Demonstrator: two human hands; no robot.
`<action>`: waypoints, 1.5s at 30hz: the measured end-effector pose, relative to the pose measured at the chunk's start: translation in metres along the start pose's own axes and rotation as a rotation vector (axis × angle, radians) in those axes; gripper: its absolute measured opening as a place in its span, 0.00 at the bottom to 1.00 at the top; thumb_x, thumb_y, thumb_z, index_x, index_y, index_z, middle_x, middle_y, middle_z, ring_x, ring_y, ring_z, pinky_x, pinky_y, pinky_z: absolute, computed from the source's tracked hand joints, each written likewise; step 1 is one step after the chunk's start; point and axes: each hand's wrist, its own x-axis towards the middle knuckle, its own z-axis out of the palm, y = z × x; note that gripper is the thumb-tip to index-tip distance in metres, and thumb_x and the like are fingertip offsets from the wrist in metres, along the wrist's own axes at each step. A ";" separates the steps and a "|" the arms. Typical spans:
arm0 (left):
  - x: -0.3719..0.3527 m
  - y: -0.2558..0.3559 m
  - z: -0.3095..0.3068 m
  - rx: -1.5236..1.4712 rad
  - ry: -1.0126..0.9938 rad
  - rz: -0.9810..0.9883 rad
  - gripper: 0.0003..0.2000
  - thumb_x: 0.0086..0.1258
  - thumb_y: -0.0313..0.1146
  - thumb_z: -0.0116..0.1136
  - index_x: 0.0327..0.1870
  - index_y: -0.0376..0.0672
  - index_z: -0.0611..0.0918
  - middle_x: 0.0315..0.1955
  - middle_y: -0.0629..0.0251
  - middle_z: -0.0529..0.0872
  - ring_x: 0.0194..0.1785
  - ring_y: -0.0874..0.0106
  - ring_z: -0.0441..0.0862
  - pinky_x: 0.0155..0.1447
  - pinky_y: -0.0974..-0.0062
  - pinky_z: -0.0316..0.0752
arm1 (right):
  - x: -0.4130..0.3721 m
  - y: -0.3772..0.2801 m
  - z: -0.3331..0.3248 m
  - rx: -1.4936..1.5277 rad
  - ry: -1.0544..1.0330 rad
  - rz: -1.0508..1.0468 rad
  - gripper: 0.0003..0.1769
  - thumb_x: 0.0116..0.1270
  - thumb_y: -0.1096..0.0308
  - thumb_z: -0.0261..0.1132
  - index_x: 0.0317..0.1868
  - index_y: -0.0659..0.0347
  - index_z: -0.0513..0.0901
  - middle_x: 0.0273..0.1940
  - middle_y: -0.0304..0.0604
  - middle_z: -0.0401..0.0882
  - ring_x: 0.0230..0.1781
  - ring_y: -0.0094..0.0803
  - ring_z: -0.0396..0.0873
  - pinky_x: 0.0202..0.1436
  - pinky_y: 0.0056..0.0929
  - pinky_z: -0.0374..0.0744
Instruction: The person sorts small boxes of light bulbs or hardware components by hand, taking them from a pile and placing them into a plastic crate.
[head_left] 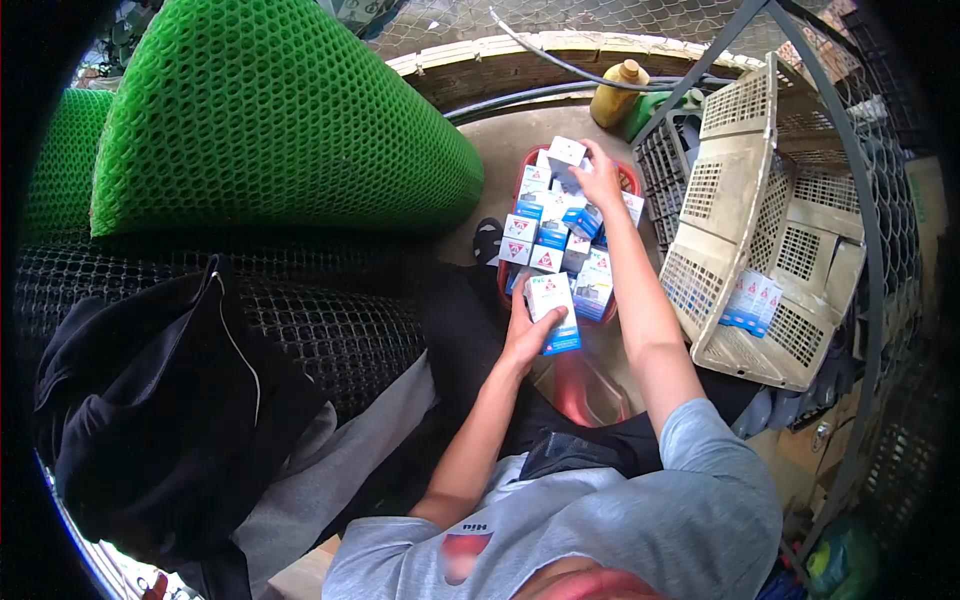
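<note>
Head cam, looking down past grey T-shirt to both arms. L hand [525,335] gripping a blue-and-white carton [553,312], fingers wrapped round its lower half, held upright just above near end of red basket [627,177]. R hand [600,180] stretched to far end of basket, fingertips closed on a white carton [566,153] that sits proud of the rest; whether it's lifted clear or resting on neighbours, can't tell. Basket on concrete floor [510,135], packed w/ small cartons [545,245] of same brand, red-triangle logo, lying at mixed angles, some tilted. Beige plastic crate [740,190] tipped on edge just R of basket, a few matching cartons [752,298] inside it. Green mesh roll [280,120] to L, black mesh roll [330,310] under it, black jacket [150,400] draped on that. Yellow bottle [618,92] beyond basket, by kerb. Risks, as judged: R arm crosses low over the pile, so forearm or wrist could knock loose tilted cartons over the rim onto floor. White carton held only at fingertips, at full reach, so grip looks weak and a slip could dent it or topple those beside it. Crate stands tilted; a bump from R elbow could shift it and spill its contents.
</note>
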 end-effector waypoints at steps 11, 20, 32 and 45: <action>0.000 0.001 0.000 -0.033 -0.009 0.042 0.47 0.66 0.25 0.69 0.82 0.43 0.51 0.69 0.49 0.71 0.70 0.59 0.75 0.69 0.62 0.77 | -0.029 -0.019 -0.021 -0.320 -0.221 0.147 0.37 0.63 0.76 0.71 0.74 0.56 0.75 0.67 0.61 0.78 0.69 0.53 0.77 0.71 0.42 0.76; 0.002 -0.005 -0.002 0.016 0.034 0.076 0.48 0.65 0.26 0.70 0.83 0.41 0.51 0.71 0.49 0.70 0.72 0.59 0.73 0.73 0.62 0.73 | -0.078 -0.010 -0.031 -0.156 0.112 0.029 0.33 0.67 0.71 0.69 0.72 0.60 0.73 0.63 0.62 0.80 0.65 0.55 0.80 0.68 0.45 0.78; 0.005 -0.005 -0.010 -0.211 0.329 0.111 0.45 0.68 0.28 0.69 0.81 0.40 0.51 0.68 0.48 0.74 0.68 0.60 0.77 0.70 0.64 0.73 | -0.204 0.025 0.018 -0.053 -0.014 0.524 0.45 0.62 0.66 0.73 0.79 0.55 0.63 0.48 0.58 0.89 0.51 0.50 0.88 0.55 0.45 0.84; 0.004 0.005 -0.005 -0.228 0.288 0.051 0.47 0.69 0.28 0.68 0.83 0.43 0.48 0.68 0.49 0.75 0.68 0.61 0.77 0.71 0.64 0.73 | -0.221 0.018 0.010 -0.622 -0.055 -0.066 0.34 0.55 0.69 0.77 0.62 0.64 0.74 0.68 0.55 0.72 0.64 0.56 0.74 0.61 0.53 0.79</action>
